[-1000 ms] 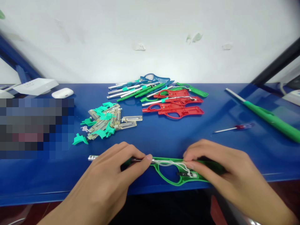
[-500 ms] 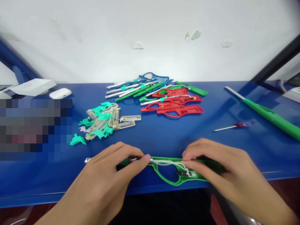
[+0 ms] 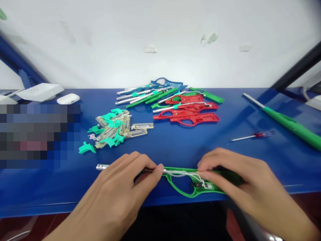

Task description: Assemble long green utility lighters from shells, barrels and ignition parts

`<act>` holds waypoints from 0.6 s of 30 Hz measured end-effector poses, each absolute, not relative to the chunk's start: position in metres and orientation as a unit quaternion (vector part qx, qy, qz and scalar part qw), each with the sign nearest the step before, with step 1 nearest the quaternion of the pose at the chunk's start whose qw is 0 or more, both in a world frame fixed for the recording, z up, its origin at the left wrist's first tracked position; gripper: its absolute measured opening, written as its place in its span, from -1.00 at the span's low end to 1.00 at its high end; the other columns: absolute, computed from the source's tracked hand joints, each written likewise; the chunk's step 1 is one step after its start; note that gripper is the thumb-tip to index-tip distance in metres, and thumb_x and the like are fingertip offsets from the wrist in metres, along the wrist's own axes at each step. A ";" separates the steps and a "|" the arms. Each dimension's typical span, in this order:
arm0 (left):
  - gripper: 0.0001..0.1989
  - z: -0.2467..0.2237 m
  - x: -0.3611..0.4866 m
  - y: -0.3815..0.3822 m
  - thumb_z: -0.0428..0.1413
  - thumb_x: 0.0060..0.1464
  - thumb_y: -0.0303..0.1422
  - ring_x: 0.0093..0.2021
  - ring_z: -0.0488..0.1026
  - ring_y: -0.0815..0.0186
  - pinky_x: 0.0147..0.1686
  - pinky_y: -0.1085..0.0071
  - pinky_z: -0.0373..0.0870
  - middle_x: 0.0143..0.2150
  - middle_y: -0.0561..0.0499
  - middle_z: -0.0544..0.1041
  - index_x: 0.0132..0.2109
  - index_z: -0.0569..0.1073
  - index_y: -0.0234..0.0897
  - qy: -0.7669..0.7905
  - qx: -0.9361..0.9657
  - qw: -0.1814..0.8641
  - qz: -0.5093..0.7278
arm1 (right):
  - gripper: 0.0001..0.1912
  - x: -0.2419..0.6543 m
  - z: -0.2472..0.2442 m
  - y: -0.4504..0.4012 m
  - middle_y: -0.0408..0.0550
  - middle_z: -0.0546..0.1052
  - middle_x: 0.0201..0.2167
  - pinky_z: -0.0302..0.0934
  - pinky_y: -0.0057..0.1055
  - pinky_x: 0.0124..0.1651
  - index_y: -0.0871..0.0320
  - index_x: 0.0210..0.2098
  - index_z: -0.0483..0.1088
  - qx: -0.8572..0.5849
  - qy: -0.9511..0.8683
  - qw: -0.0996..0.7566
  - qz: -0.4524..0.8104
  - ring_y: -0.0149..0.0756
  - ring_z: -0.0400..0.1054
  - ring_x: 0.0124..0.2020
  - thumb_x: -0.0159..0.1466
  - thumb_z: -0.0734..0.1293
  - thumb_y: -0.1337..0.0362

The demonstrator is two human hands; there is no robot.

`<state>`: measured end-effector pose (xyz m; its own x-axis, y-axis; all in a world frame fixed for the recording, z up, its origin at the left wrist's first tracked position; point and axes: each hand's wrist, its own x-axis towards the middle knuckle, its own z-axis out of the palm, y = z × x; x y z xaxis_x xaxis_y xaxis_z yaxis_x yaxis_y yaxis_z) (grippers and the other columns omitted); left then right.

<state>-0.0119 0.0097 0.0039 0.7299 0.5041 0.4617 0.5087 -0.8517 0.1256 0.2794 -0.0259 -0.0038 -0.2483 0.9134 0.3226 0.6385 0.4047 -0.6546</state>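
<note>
An opened green gas lighter shell [image 3: 181, 192] with a ring-shaped trigger guard lies at the table's near edge. My left hand [image 3: 117, 190] is closed around its front part, thumb and forefinger pinching where the metal tube [image 3: 102, 167] meets the shell. The tube's slotted tip sticks out left of my knuckles. My right hand [image 3: 238, 177] grips the handle end, thumb at the inner side and fingers on the far edge. Between the hands run thin white wires [image 3: 187, 173], leading to a small black-and-white part [image 3: 207, 185] inside the shell. My right fingers hide the rest of the handle.
Behind are piled green, blue and red lighter shells [image 3: 193, 118] with metal tubes. Clear fuel tanks [image 3: 139, 133] and teal triggers [image 3: 87, 147] lie left of them. A screwdriver [image 3: 258, 135] and a whole green lighter [image 3: 292, 125] lie right. A white case [image 3: 68, 99] sits back left.
The view has shifted slightly. More of the metal tube's tip now shows past my left hand. Both hands keep their hold on the green shell.
</note>
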 end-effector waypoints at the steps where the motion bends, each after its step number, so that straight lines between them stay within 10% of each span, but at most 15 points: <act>1: -0.64 0.005 -0.011 0.010 -0.17 0.57 -0.52 -0.28 0.51 0.25 -0.33 0.31 0.52 -0.15 -0.04 0.60 0.15 0.52 -0.28 -0.271 -0.930 0.019 -0.246 | -0.88 0.279 -0.004 -0.026 -0.34 0.64 -0.27 0.37 -0.62 -0.19 -0.08 -0.22 0.52 -0.509 -0.764 0.344 0.199 -0.51 0.55 -0.30 0.50 0.42 0.21; 8: -0.37 0.020 0.004 0.012 -0.32 0.61 -0.51 -0.48 0.48 0.29 -0.46 0.32 0.43 -0.38 0.02 0.58 -0.20 0.62 -0.30 -0.264 -0.928 0.092 -0.245 | -0.87 0.277 -0.003 -0.027 -0.29 0.65 -0.27 0.40 -0.57 -0.19 -0.07 -0.24 0.54 -0.520 -0.756 0.347 0.194 -0.44 0.57 -0.30 0.49 0.43 0.19; 18: -0.47 0.003 -0.013 0.014 -0.16 0.35 -0.74 -0.16 0.60 0.21 -0.20 0.28 0.52 -0.06 -0.04 0.65 0.18 0.56 -0.27 -0.270 -0.931 0.031 -0.242 | -0.86 0.277 -0.004 -0.027 -0.26 0.66 -0.27 0.43 -0.51 -0.20 -0.07 -0.24 0.55 -0.530 -0.747 0.345 0.206 -0.39 0.58 -0.30 0.49 0.42 0.19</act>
